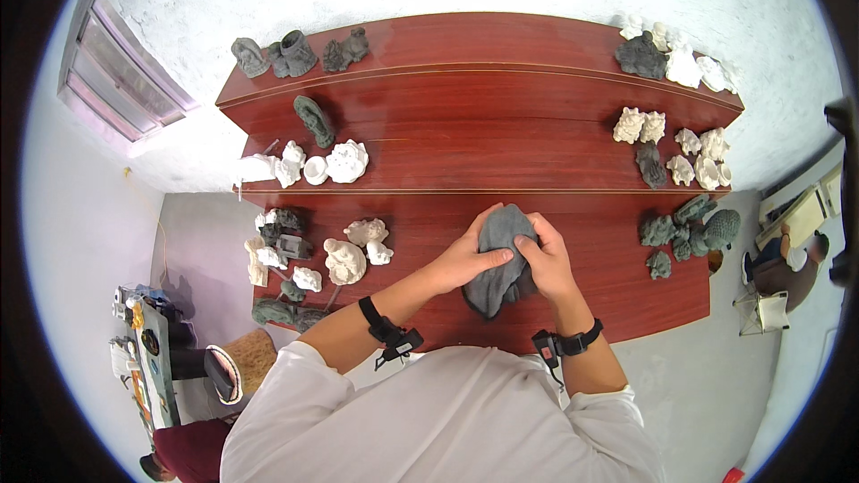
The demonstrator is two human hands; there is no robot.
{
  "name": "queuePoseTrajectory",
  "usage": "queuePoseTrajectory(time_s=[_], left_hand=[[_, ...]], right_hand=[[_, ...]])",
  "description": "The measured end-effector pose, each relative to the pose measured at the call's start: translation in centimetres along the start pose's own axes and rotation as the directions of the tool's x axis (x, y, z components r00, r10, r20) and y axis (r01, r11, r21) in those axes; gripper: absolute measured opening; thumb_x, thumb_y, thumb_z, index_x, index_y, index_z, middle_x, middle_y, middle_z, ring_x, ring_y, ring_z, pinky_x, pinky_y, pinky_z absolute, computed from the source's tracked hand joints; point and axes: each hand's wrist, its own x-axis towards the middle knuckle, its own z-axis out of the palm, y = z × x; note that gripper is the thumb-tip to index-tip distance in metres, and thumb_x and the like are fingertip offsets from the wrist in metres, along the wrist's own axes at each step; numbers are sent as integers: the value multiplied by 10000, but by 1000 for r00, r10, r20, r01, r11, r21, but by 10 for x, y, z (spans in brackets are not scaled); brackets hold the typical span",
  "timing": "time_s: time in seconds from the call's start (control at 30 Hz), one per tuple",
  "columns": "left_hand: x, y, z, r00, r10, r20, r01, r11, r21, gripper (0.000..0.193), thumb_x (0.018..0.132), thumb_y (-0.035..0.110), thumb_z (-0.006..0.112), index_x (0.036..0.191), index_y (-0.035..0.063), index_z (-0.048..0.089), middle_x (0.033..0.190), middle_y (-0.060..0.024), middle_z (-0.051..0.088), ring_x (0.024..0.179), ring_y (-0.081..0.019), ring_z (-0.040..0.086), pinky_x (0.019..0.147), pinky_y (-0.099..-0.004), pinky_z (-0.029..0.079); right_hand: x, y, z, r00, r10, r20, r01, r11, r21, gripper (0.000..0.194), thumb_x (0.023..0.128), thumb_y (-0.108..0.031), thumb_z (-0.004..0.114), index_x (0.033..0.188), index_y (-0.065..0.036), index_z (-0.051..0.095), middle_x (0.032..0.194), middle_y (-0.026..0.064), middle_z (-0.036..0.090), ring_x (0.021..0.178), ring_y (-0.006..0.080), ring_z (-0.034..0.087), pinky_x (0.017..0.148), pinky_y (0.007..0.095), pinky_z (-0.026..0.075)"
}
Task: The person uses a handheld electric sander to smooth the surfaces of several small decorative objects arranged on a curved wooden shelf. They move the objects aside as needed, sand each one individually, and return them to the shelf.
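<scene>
A dark grey carved figure (495, 281) is held up between both hands over the lowest level of a red-brown wooden stepped stand (429, 312). My left hand (473, 258) grips it from the left side, thumb across its face. My right hand (547, 255) holds its right side, with the thumb on the front near the top. The fingers behind the figure are hidden. Left of my hands stand a cream seated figurine (345, 261), a cream ornament (366, 232) and a small white one (379, 253).
More white figurines (347, 161) and dark ones (295, 53) line the upper levels at left. At right are cream animal figurines (629, 125) and a dark green curly-haired head (723, 229). One person (798, 261) sits far right, another (191, 449) lower left, near a cluttered table (158, 375).
</scene>
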Motion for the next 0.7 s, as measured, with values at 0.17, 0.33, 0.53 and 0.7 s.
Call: queuePoseTrajectory(time_s=[0.17,0.33,0.53,0.7], left_hand=[[10,-8,3,986,-88,-140,59,979,-197,459,1119,146,690,1529,8,538,1392,-85,674,1319,-193,630,1159,-378,500],[26,-4,2,964,-206,-168,99,866,-490,356,1118,208,683,1410,5,657,1291,-98,742,1212,-224,708,1072,-402,557],[53,8,-27,830,476,-291,-172,715,678,315,1021,256,798,1195,14,697,1101,-179,695,1049,-355,711,955,-459,575],[85,15,-131,675,627,-389,-49,565,824,212,1013,130,794,1173,18,710,1069,-150,711,962,-277,719,838,-398,591]], right_hand=[[10,2,2,843,-510,-174,224,626,-747,415,982,-57,765,1391,-15,707,1383,159,733,1331,365,641,1119,455,520],[13,11,11,897,396,-196,-296,868,400,506,1048,-128,782,1515,5,637,1435,127,710,1323,232,665,1130,393,532],[44,5,-10,930,-254,-265,114,886,-450,560,978,-54,785,1520,-33,642,1396,162,744,1251,273,738,1100,385,560],[70,-41,-77,831,-526,-178,-72,216,-974,631,835,22,782,1434,-150,682,1361,135,692,1125,447,741,942,516,625]])
